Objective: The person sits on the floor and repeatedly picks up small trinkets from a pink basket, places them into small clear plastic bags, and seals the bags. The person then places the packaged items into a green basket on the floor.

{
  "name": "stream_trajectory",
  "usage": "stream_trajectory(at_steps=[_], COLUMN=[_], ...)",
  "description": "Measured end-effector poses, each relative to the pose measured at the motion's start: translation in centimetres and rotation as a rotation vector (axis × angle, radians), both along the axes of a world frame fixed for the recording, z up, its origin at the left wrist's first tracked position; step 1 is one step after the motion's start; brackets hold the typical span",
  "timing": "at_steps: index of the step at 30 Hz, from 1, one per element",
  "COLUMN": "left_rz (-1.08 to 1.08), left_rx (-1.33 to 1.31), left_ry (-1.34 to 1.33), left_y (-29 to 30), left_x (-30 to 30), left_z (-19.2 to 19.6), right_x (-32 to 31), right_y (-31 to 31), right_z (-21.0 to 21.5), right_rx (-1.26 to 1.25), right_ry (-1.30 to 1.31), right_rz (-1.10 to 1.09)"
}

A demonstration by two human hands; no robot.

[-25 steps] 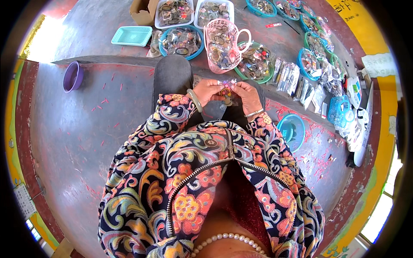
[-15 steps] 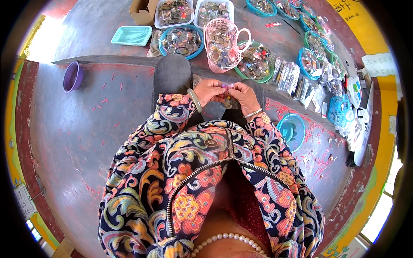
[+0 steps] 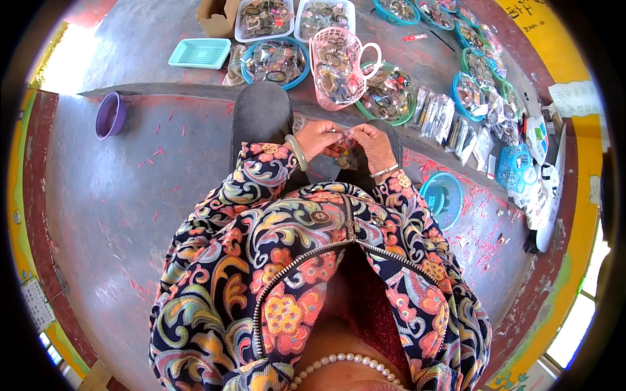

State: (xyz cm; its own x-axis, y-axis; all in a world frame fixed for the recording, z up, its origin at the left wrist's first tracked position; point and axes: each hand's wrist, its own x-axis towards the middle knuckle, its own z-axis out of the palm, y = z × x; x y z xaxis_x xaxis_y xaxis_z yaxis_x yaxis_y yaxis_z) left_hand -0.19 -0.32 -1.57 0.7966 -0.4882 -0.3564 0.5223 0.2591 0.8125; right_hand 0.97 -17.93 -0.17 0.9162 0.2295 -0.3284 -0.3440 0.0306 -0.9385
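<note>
Above my lap, both hands pinch the upper edge of a small clear plastic bag (image 3: 342, 158) with red and yellow pieces showing inside. My left hand (image 3: 315, 138), with a pale bangle at its wrist, is closed on the bag's left side. My right hand (image 3: 376, 148), wearing a thin silver bangle, has its thumb and fingertips together at the top right of the bag. What exactly lies in the bag is too small to make out. Just beyond the hands stands a pink handled basket (image 3: 363, 86) full of bagged items.
Beyond my knees are a blue basin (image 3: 307, 70) and a green basin (image 3: 407, 118) of packets. Clear packets (image 3: 435, 116) lie in rows at the right. A teal bowl (image 3: 454, 201) sits by my right elbow, a purple bowl (image 3: 102, 122) at far left. Red scraps litter the floor.
My right fingers have shifted slightly up and left along the bag's top edge. The pinkish-purple bit at the fingertips no longer shows, and more of the bag hangs in view.
</note>
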Motion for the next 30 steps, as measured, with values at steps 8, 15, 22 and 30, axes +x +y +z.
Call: stream_trajectory(at_steps=[8,15,22,30], left_rz=[0.047,0.108,0.143,-0.006], left_rx=[0.065,-0.017,0.004,0.049], left_ry=[0.053,0.098,0.088,0.131], left_y=[0.03,0.04,-0.04,0.22], left_x=[0.14,0.16,0.1,0.15], left_z=[-0.28,-0.16,-0.22,0.45], right_x=[0.24,0.38,0.27,0.25], right_y=[-0.28,-0.02,-0.32,-0.19], right_z=[-0.16,0.04,-0.27,0.14], right_rx=[0.062,0.012,-0.022,0.031], right_ry=[-0.041,-0.131,-0.06,-0.102], right_rz=[0.011,0.015,0.099,0.015])
